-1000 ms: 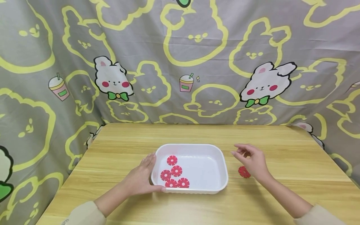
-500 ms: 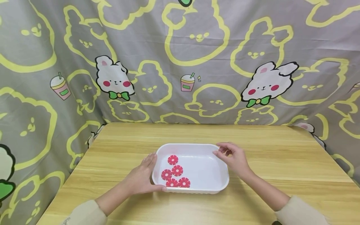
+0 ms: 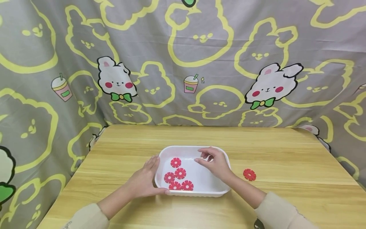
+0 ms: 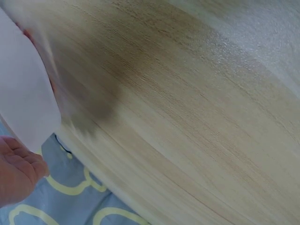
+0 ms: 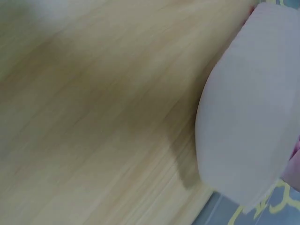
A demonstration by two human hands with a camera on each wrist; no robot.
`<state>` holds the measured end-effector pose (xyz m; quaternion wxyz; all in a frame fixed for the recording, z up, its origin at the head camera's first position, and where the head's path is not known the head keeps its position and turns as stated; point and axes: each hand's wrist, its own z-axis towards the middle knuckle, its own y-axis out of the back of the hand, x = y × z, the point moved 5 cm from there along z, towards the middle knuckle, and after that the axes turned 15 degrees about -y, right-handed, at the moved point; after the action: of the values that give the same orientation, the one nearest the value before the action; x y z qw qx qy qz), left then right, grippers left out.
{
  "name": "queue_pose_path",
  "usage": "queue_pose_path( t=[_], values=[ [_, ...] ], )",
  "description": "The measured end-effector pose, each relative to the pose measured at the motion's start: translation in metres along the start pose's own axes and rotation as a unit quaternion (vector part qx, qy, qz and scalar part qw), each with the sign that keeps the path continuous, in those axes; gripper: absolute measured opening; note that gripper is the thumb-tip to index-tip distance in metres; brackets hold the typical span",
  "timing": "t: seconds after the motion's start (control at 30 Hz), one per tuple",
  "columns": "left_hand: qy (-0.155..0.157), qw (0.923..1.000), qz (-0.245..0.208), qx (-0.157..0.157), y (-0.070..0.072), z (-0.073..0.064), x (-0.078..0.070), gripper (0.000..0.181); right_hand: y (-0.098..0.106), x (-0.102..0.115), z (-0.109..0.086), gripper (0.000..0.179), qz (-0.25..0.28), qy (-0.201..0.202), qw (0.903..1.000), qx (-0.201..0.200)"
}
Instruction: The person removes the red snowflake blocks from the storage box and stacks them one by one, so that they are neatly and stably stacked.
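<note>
A white plastic tray (image 3: 206,192) stands in the middle of the table in the head view. Inside, on its left side, lie several red notched discs (image 3: 180,173), flower-shaped with a hole at the centre. My left hand (image 3: 144,181) holds the tray's near left corner, thumb along the front rim and fingers against the left side. Over the tray's right half hovers my right hand (image 3: 215,163), thumb and index fingertips apart, and no disc shows between them. Another red disc (image 3: 249,175) lies on the table right of the tray. Both wrist views show mostly the tray's outer wall (image 5: 248,103).
The tray stands on a wooden table (image 3: 128,143). A grey curtain (image 3: 160,41) with yellow outlines and cartoon rabbits hangs behind the table and along both sides.
My right hand has moved left, from above the disc on the table to over the tray. That disc shows fully again. My left hand, the tray and its discs have stayed put.
</note>
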<state>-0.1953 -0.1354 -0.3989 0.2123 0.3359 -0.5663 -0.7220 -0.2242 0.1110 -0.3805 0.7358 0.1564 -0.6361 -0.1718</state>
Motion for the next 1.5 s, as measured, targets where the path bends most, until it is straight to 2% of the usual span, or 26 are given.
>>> queue_pose_path(
  t=[0.3,0.53,0.7,0.9,1.07,1.5],
  values=[
    [0.002,1.0,-0.003,0.001,0.0,0.001,-0.001,0.119,-0.027,0.001,0.002,0.032,-0.001,-0.004,0.9991,0.041],
    [0.011,0.9999,-0.01,0.008,0.001,0.0,0.0,0.12,-0.054,-0.015,0.008,0.032,-0.022,-0.029,0.9935,0.107],
    [0.009,0.9999,-0.009,0.005,0.001,0.0,0.0,0.119,-0.063,-0.022,0.009,0.029,-0.028,-0.04,0.9898,0.134],
    [0.0,1.0,0.001,-0.002,0.0,0.001,0.0,0.118,-0.072,-0.029,0.008,0.027,-0.079,-0.041,0.9828,0.162],
    [-0.005,1.0,0.003,-0.005,-0.001,0.001,0.0,0.117,-0.076,-0.029,0.007,0.028,-0.099,-0.024,0.98,0.171],
    [-0.002,1.0,0.002,-0.007,0.001,0.001,0.0,0.117,-0.081,-0.034,0.007,0.025,-0.15,-0.024,0.9737,0.169]
  ],
)
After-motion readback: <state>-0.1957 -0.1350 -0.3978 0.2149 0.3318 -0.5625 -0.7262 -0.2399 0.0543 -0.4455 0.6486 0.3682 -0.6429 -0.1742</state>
